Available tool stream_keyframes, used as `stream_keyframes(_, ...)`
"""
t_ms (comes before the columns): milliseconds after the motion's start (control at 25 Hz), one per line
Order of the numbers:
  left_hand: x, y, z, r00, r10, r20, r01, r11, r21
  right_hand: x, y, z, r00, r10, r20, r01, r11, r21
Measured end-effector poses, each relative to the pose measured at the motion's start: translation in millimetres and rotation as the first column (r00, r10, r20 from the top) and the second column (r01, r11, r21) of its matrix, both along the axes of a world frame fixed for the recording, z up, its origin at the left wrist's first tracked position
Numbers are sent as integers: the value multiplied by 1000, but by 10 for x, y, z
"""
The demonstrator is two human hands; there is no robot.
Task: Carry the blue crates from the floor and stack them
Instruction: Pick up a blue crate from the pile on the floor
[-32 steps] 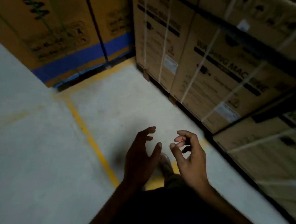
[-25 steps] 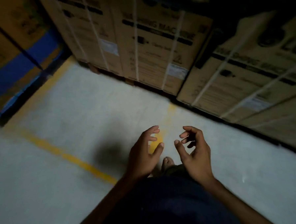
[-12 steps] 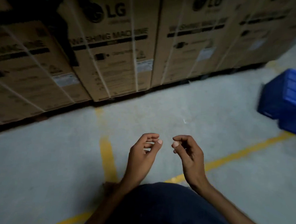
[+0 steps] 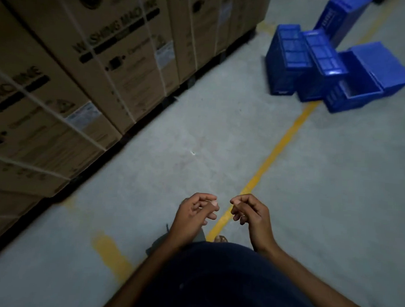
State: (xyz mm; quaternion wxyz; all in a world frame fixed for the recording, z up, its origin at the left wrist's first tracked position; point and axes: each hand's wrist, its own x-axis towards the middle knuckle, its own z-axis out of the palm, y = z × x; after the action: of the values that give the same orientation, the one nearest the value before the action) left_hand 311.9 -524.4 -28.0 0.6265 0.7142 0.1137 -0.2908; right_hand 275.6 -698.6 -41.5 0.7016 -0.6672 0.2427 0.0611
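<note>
Several blue plastic crates sit on the grey floor at the upper right. Two crates (image 4: pixel 288 57) (image 4: pixel 321 63) lie turned over side by side, a third crate (image 4: pixel 364 82) rests tilted with its opening showing, and a taller blue crate stack (image 4: pixel 340 17) stands behind them. My left hand (image 4: pixel 193 216) and my right hand (image 4: pixel 250 214) hover close together in front of my body, far from the crates. Both hands hold nothing, with the fingers loosely curled inward.
A long row of strapped cardboard washing-machine boxes (image 4: pixel 88 77) on pallets lines the left side. A yellow floor line (image 4: pixel 274 154) runs from my feet toward the crates. My dark trousers fill the bottom of the view.
The view has swung to the right along the row of boxes, bringing the blue crates fully into sight at the upper right. My fingers have curled in further; both hands stay empty.
</note>
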Motion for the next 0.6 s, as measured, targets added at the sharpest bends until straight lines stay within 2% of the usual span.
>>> stream_keyframes(160,863,-447,-146,994,-97,-60,94,995,-40,559,-423,-70,985,-172,1,172,985,-34)
stream_keyframes(320,1919,-937,34,984,-178,0,178,983,-50,1348,-804,27,912,-408,41,410,911,-43)
stream_keyframes(440,2468,-1303,191,974,-223,45,225,974,-39,1790,-1038,162,886,-458,73,462,886,-45)
stream_keyframes(600,2982,-1844,45,955,-284,-82,282,959,-26,2198,-1522,90,825,-564,35,564,825,-22)
